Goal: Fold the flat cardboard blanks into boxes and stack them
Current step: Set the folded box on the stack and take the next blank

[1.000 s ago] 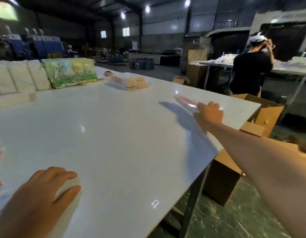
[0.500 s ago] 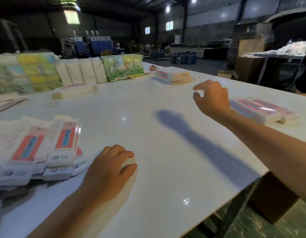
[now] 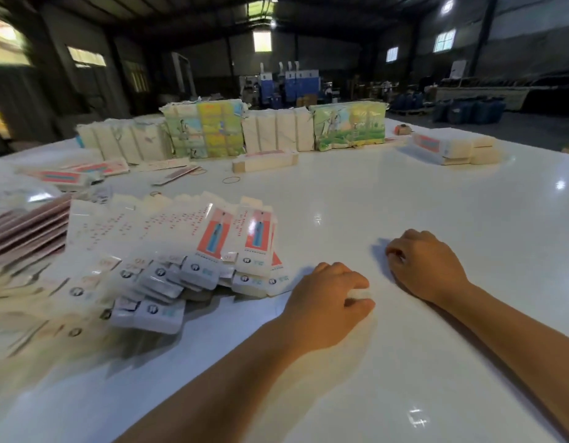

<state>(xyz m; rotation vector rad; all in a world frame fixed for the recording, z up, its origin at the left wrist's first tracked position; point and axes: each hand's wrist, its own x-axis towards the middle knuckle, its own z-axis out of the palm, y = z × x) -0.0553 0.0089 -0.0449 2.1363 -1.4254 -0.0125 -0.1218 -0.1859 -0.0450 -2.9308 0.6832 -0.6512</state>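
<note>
- One big white surface (image 3: 404, 199) carries everything; warehouse behind it is dim.
- Back row: bundles of packed stock (image 3: 209, 129), standing upright along the far edge.
- Flat blanks (image 3: 180, 251) lie fanned in a loose pile on the near-left part of the surface, long axes running roughly away from the person, rounded tabs toward them.
- Folded boxes (image 3: 449, 148) sit stacked far right, well apart from both hands; another lone box (image 3: 264, 161) lies mid-back.
- Left hand (image 3: 327, 302) rests just right of the pile, fingers curled round something small and white; what it is can't be told.
- Right hand (image 3: 427, 266) rests farther right, loosely curled, seems to hold nothing.
- Key relation: blanks lie left of both hands, left hand clearly nearer, so prob. it takes the next blank.
- Rubber band (image 3: 231, 179) lies loose mid-surface.
</note>
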